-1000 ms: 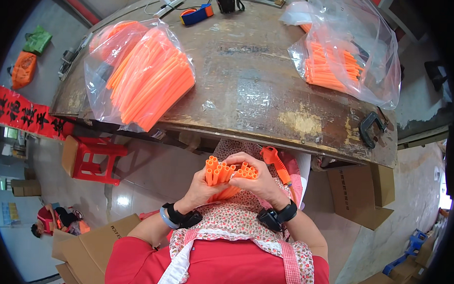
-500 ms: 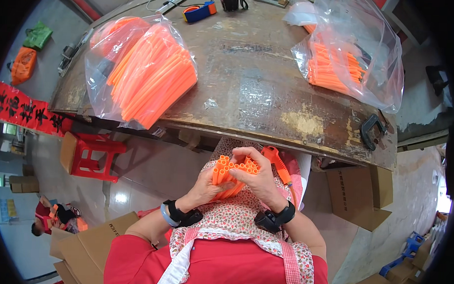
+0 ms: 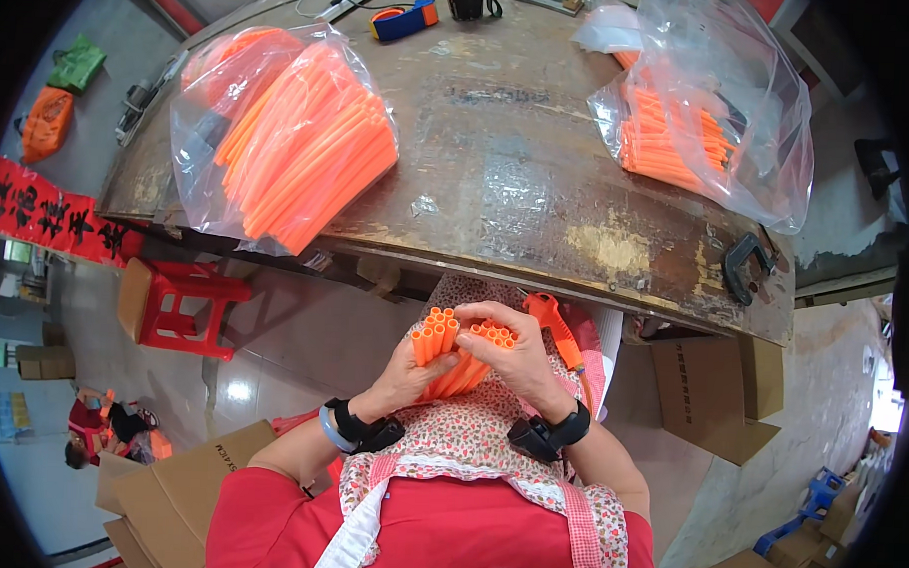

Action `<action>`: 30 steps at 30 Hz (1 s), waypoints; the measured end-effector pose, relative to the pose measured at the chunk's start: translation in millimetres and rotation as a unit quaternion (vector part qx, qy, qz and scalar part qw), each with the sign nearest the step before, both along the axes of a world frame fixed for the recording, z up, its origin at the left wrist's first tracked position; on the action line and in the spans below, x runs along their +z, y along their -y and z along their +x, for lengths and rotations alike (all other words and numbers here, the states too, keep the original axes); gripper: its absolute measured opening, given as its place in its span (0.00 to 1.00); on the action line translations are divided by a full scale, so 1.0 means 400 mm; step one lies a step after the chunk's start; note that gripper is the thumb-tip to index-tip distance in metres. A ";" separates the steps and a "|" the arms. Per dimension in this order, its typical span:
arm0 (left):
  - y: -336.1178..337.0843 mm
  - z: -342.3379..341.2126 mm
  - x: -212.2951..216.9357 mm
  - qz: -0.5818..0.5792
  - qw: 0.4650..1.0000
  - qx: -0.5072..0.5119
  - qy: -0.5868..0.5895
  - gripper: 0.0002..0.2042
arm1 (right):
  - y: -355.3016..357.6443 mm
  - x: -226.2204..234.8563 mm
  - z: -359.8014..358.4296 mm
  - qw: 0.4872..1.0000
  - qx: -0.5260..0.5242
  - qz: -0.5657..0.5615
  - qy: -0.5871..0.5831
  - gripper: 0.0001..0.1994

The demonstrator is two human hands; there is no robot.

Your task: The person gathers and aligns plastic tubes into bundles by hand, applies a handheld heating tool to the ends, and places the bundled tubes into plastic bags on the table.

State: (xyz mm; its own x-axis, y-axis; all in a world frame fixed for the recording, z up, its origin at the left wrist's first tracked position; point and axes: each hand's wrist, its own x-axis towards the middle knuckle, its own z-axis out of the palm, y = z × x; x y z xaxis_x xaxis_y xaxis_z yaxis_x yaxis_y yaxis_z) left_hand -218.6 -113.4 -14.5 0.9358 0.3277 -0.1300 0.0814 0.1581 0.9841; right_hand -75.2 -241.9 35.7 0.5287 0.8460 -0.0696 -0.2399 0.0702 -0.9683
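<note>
Over my lap, in front of the table edge, my two hands hold a bundle of orange plastic tubes, their round open ends facing up. My left hand point(image 3: 401, 375) is closed around one group of the orange tubes point(image 3: 436, 335). Another group sits in my right hand point(image 3: 520, 361), whose fingers curl over it from the far side. A narrow gap shows between the two groups at the top; lower down the tubes run together over the flowered apron point(image 3: 459, 431). An orange-handled tool point(image 3: 558, 333) with a cord lies just right of my right hand.
A worn wooden table point(image 3: 517, 201) spans the far side. On it lie a full clear bag of orange tubes point(image 3: 309, 144), a partly filled bag point(image 3: 675, 136) and a dark clamp point(image 3: 745, 266). A red stool point(image 3: 189, 300) stands left; cardboard boxes point(image 3: 716, 393) sit on both sides.
The bundle has parted further: my left hand and its tubes have shifted slightly left, widening the gap at the top. My right hand has hardly moved.
</note>
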 end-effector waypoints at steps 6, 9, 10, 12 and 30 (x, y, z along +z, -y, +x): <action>0.002 0.011 0.003 0.062 0.997 -0.030 -0.030 0.12 | -0.003 -0.010 0.004 1.000 -0.012 -0.009 0.011 0.10; 0.000 0.000 -0.019 0.060 0.998 -0.026 -0.026 0.13 | -0.004 -0.005 0.004 0.999 -0.016 -0.012 0.029 0.08; 0.004 -0.001 -0.020 0.060 0.998 -0.026 -0.026 0.13 | -0.005 -0.001 0.004 0.998 -0.013 -0.007 0.064 0.08; 0.015 -0.001 -0.014 -0.035 0.998 0.036 0.022 0.13 | -0.006 0.003 0.008 0.998 -0.003 -0.008 0.064 0.08; 0.008 0.014 0.007 -0.060 0.997 0.037 -0.003 0.09 | 0.003 -0.024 0.040 0.998 -0.001 -0.036 0.045 0.08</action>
State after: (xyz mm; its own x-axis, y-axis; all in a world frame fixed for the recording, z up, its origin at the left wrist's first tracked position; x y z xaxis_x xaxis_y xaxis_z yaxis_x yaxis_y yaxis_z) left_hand -213.1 -116.6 -11.6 0.9087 0.3774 -0.1782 0.0709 0.2811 0.9570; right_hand -59.1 -243.1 26.3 0.5378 0.8391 -0.0823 -0.1520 0.0005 -0.9884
